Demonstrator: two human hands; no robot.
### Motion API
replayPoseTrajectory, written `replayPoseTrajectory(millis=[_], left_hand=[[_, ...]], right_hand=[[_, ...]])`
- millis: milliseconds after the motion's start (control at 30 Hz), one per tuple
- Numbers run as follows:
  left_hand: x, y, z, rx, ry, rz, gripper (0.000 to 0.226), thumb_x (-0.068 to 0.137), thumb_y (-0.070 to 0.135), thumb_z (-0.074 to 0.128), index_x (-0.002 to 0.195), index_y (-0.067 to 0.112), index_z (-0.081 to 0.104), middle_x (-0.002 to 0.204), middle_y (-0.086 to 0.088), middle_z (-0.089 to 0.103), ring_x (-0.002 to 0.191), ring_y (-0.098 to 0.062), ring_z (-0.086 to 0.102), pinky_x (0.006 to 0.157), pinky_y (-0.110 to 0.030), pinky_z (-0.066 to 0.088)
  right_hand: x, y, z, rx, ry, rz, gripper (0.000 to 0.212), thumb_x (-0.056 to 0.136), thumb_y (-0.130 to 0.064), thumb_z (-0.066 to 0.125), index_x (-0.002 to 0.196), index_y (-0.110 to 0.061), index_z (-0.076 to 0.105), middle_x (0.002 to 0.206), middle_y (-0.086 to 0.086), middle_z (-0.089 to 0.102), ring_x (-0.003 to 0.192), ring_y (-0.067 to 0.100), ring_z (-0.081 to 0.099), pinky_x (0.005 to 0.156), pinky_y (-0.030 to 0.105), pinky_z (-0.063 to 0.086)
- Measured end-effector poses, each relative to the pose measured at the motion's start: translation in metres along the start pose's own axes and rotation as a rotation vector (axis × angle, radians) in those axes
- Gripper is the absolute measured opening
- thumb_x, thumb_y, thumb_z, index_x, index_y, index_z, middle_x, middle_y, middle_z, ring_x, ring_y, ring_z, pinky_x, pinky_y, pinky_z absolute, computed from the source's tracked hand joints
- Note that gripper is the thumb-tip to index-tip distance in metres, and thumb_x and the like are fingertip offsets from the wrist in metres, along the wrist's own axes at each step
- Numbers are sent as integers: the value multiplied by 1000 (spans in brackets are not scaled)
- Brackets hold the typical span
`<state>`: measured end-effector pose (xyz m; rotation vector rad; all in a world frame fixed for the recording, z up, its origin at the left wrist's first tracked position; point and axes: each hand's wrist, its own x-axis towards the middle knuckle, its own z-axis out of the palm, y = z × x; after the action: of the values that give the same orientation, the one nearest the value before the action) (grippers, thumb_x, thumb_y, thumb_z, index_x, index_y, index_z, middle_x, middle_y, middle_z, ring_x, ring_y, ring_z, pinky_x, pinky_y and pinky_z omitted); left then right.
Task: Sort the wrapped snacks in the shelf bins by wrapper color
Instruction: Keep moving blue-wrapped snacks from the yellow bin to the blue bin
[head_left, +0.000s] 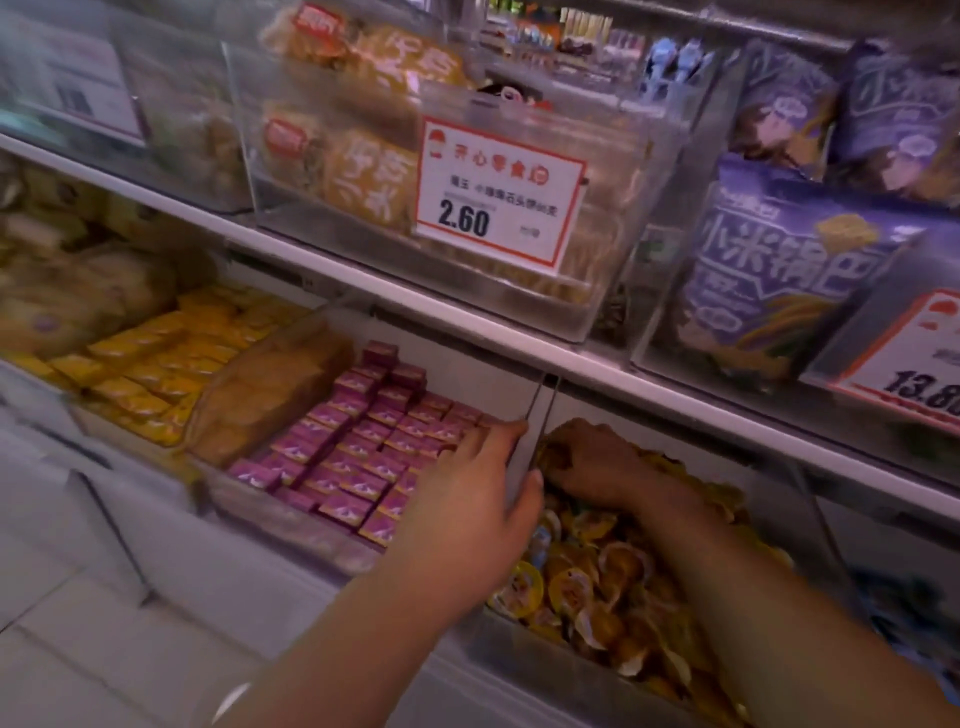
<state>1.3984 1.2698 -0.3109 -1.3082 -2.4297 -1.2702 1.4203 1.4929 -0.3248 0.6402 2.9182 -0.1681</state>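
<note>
The left hand (483, 488) rests open on the clear divider (540, 410), fingers over the pink packs (358, 441), seemingly to steady it. Just right of it, the right hand (587, 457) digs into the orange snacks (613, 577); what it clutches, I cannot tell.

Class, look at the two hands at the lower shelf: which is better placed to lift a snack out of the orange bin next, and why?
Probably the right hand: it is already down among the orange snacks, while the left hand rests on the clear divider.
</note>
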Motion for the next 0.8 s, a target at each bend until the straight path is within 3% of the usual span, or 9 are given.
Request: replayPoseTrajectory(millis=[100, 200, 300, 400, 467, 533, 600, 667, 800], left_hand=[[3, -5, 0, -31, -27, -9, 43, 95, 41, 50, 135, 26, 47, 123, -1, 58, 105, -24, 60, 84, -40, 50], [4, -6, 0, -51, -36, -12, 46, 94, 43, 50, 137, 27, 45, 126, -1, 57, 107, -24, 61, 85, -40, 51], [4, -7, 1, -44, -20, -8, 47, 95, 43, 51, 138, 28, 44, 128, -1, 57, 107, -24, 61, 85, -39, 51], [3, -5, 2, -43, -17, -6, 46, 95, 42, 51, 138, 28, 43, 129, 0, 56, 106, -24, 61, 84, -40, 52], [3, -4, 2, -53, -19, -8, 46, 96, 41, 51, 139, 28, 43, 129, 0, 55, 107, -24, 61, 85, -41, 51], [3, -4, 3, -65, -19, -16, 46, 96, 40, 51, 140, 28, 42, 131, 0, 54, 110, -23, 59, 87, -40, 50], [2, -4, 4, -77, -20, -19, 46, 96, 40, 51, 140, 29, 42, 132, 2, 54, 110, -21, 59, 88, -39, 50], [2, -5, 5, -89, -19, -13, 45, 96, 40, 50, 139, 30, 43, 130, 2, 54, 109, -20, 59, 87, -37, 50], [3, -6, 8, -83, 0, -9, 45, 95, 39, 51, 138, 29, 43, 127, 1, 55, 105, -20, 60, 81, -33, 50]], right_hand=[[-11, 16, -18, 19, -17, -43, 30, 88, -50, 59, 102, -27, 72, 108, -2, 66, 96, 15, 61, 80, 26, 45], [-26, 36, -44, 69, -160, -76, 13, 87, -35, 70, 96, -27, 74, 99, -10, 69, 88, 3, 60, 82, 15, 46], [-34, 40, -52, 40, -266, 8, 6, 81, -31, 74, 84, -27, 76, 77, -14, 69, 63, -8, 61, 55, 3, 40], [-25, 31, -47, -82, -203, 80, 26, 85, -43, 63, 74, -20, 70, 68, -9, 62, 57, 0, 58, 44, 10, 37], [-15, 21, -37, -162, -86, 97, 39, 88, -56, 56, 79, -18, 59, 76, -4, 57, 70, 10, 57, 56, 19, 40], [-6, 16, -22, -213, 33, 72, 39, 88, -57, 57, 98, -19, 58, 101, 2, 57, 93, 19, 58, 74, 27, 45], [1, 18, -7, -143, 41, -18, 53, 85, -52, 64, 128, -23, 54, 126, 3, 51, 115, 25, 53, 92, 36, 47], [3, 19, 0, -29, -33, -68, 77, 81, -49, 69, 147, -31, 36, 143, 0, 42, 129, 26, 42, 106, 42, 41], [11, 21, 1, 63, -92, -74, 78, 80, -47, 70, 148, -33, 34, 149, -2, 39, 131, 24, 34, 108, 39, 38]])
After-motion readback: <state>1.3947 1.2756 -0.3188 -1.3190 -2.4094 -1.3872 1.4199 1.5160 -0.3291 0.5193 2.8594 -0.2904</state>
